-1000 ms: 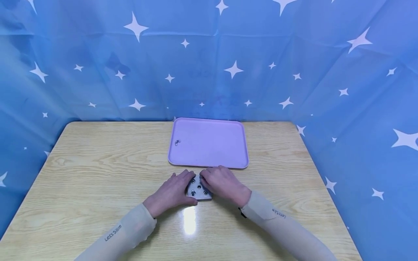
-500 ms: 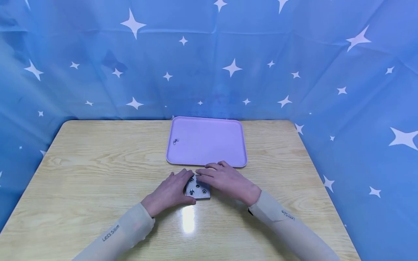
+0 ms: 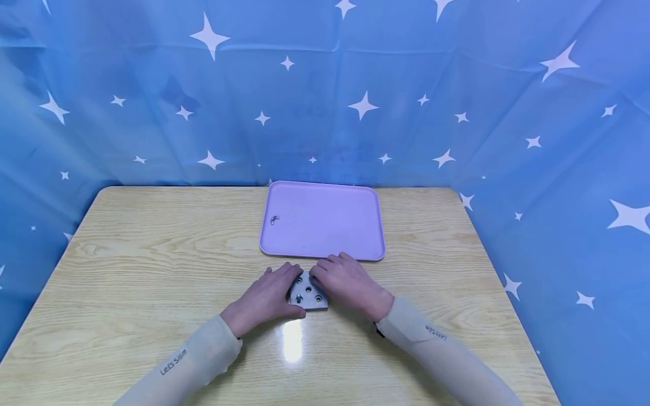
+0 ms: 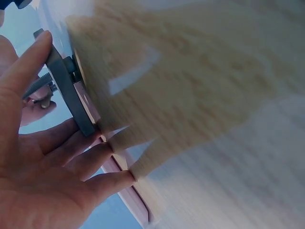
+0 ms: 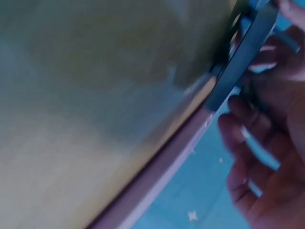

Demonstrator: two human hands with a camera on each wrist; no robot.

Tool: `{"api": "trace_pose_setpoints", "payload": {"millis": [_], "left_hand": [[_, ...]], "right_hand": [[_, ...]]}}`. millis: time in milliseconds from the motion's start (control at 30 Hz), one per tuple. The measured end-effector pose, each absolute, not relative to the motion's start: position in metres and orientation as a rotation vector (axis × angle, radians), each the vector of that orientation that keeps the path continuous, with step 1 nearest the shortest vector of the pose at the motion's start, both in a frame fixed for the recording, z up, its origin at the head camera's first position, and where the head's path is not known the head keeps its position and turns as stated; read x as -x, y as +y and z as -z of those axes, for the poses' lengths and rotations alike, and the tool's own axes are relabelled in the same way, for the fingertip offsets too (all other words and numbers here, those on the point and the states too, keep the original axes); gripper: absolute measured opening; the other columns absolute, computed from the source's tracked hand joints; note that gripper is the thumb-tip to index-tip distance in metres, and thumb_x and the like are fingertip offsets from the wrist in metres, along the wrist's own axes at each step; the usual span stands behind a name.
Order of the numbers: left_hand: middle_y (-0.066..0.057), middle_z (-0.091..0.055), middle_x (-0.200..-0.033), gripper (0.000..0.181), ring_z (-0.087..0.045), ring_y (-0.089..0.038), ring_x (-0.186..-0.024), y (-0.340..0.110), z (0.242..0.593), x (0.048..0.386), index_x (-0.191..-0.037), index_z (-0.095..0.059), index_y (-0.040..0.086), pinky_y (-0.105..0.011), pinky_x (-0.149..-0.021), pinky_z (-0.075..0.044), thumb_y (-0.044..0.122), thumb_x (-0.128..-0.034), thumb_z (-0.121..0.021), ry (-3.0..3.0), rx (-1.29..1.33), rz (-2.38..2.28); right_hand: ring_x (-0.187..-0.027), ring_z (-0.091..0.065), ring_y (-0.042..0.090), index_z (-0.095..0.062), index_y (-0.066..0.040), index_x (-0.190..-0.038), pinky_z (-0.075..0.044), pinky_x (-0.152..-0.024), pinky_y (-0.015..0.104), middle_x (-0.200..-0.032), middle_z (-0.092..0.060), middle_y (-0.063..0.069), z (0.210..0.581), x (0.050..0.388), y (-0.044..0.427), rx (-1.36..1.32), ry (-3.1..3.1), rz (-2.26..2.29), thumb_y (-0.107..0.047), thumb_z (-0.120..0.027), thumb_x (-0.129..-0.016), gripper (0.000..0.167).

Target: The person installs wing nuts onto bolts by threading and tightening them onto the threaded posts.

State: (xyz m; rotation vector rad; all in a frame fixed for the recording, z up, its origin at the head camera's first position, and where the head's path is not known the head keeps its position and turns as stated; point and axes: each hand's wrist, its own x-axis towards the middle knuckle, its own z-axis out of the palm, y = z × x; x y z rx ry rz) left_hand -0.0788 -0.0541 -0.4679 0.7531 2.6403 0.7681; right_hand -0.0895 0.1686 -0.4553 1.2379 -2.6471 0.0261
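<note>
A grey metal plate (image 3: 308,301) with several holes lies near the table's middle, with a small metal part (image 3: 299,298) standing up at its near left. My left hand (image 3: 266,296) grips the plate's left side, thumb at the near edge and fingers at the far one. In the left wrist view, the plate (image 4: 69,90) is edge-on, with a threaded screw (image 4: 37,86) sticking out. My right hand (image 3: 350,285) is curled over the far right corner. Its fingers (image 5: 238,129) and thumb pinch a small dark part (image 5: 252,94), partly hidden and blurred.
Just beyond the hands, a purple tray (image 3: 325,248) sits at the back of the wooden table (image 3: 167,254). One small metal piece (image 3: 275,220) lies in its left part. A blue curtain (image 3: 325,84) with white stars hangs behind and beside the table.
Half a second ago my right hand's fingers were extended above the plate's right corner; they are curled in there again. The left hand keeps its grip, and the view has shifted slightly.
</note>
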Motion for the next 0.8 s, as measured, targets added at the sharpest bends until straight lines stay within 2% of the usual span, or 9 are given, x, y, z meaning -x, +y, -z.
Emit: {"api": "trace_pose_setpoints", "payload": {"millis": [133, 200, 333, 467, 567, 800], "left_hand": [[-0.015, -0.06, -0.135, 0.086, -0.059, -0.031, -0.122, -0.053, 0.467, 0.079, -0.141, -0.055, 0.002, -0.067, -0.114, -0.036, 0.038, -0.0725, -0.094, 2.644, -0.759, -0.767], [-0.015, -0.061, -0.134, 0.086, -0.059, -0.03, -0.12, -0.053, 0.467, 0.079, -0.14, -0.056, 0.002, -0.067, -0.114, -0.037, 0.038, -0.0724, -0.094, 2.647, -0.764, -0.763], [-0.017, -0.059, -0.139, 0.087, -0.057, -0.033, -0.127, -0.053, 0.467, 0.079, -0.141, -0.055, 0.001, -0.067, -0.115, -0.035, 0.039, -0.073, -0.094, 2.646, -0.764, -0.754], [-0.018, -0.057, -0.143, 0.088, -0.054, -0.035, -0.132, -0.054, 0.468, 0.079, -0.142, -0.054, 0.001, -0.066, -0.116, -0.035, 0.039, -0.0733, -0.094, 2.644, -0.747, -0.744], [-0.018, -0.057, -0.143, 0.088, -0.054, -0.035, -0.133, -0.055, 0.468, 0.079, -0.142, -0.054, 0.001, -0.066, -0.116, -0.035, 0.04, -0.0731, -0.094, 2.642, -0.737, -0.743], [-0.021, -0.056, -0.144, 0.089, -0.052, -0.037, -0.134, -0.054, 0.467, 0.078, -0.143, -0.054, 0.0, -0.067, -0.116, -0.034, 0.038, -0.0735, -0.094, 2.622, -0.742, -0.77]], "right_hand": [[-0.074, -0.065, 0.015, -0.073, -0.011, -0.099, -0.051, -0.061, 0.029, -0.087, -0.072, -0.001, 0.458, 0.085, 0.164, -1.119, -2.695, -0.159, -0.017, -0.07, -0.099, 0.007], [-0.073, -0.065, 0.016, -0.073, -0.01, -0.102, -0.052, -0.062, 0.03, -0.088, -0.072, -0.001, 0.456, 0.084, 0.165, -1.09, -2.744, -0.213, -0.023, -0.069, -0.1, 0.014], [-0.097, -0.067, 0.019, -0.071, -0.012, -0.122, -0.055, -0.08, 0.036, -0.112, -0.073, 0.0, 0.445, 0.085, 0.174, -1.138, -2.841, -0.204, -0.031, -0.07, -0.1, 0.029], [-0.125, -0.059, 0.02, -0.064, -0.019, -0.139, -0.051, -0.098, 0.041, -0.139, -0.064, -0.003, 0.431, 0.089, 0.187, -1.337, -2.829, -0.112, -0.013, -0.071, -0.098, 0.041], [-0.13, -0.055, 0.018, -0.064, -0.021, -0.14, -0.05, -0.098, 0.04, -0.144, -0.061, -0.006, 0.426, 0.091, 0.191, -1.456, -2.77, -0.023, -0.006, -0.069, -0.098, 0.045], [-0.128, -0.054, 0.013, -0.066, -0.023, -0.136, -0.049, -0.097, 0.036, -0.138, -0.063, -0.011, 0.429, 0.093, 0.189, -1.494, -2.729, 0.091, -0.011, -0.063, -0.102, 0.036]]}}
